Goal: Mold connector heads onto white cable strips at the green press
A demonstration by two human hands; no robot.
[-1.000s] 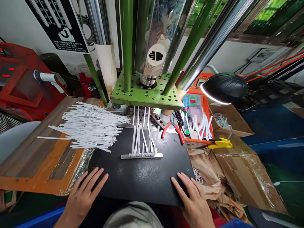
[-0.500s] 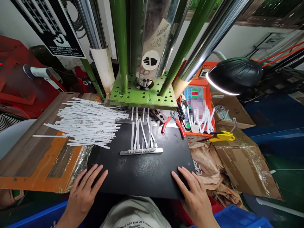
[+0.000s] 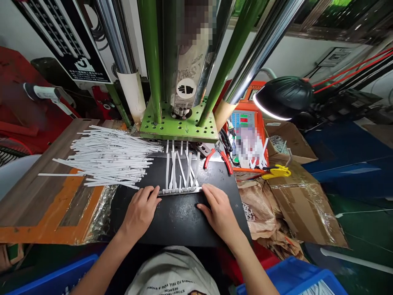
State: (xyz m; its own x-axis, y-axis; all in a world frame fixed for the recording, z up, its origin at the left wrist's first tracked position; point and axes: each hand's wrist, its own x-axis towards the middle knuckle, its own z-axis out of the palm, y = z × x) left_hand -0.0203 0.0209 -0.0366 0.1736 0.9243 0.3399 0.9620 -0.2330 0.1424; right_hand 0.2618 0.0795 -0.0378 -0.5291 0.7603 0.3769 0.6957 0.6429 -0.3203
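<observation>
A slim metal bar [image 3: 181, 191] lies on the black work plate [image 3: 181, 229], with several white plastic strips [image 3: 167, 172] standing out from it toward the press. My left hand [image 3: 143, 207] has its fingers bent around the bar's left end. At the right end, my right hand [image 3: 218, 207] touches the bar with its fingertips, its thumb held apart below. More white strips [image 3: 181, 146] show under the green press plate [image 3: 181, 130]. Red-handled pliers [image 3: 218, 157] lie behind my right hand.
A big pile of white strips [image 3: 110, 157] covers the box top [image 3: 27, 184] at left. The orange control box [image 3: 258, 119], a black lamp [image 3: 285, 96] and a yellow-handled tool [image 3: 278, 172] are at right. A blue bin [image 3: 294, 272] stands low right.
Both hands have moved inward and forward from the near corners of the work plate to the two ends of the metal bar. The view has shifted slightly.
</observation>
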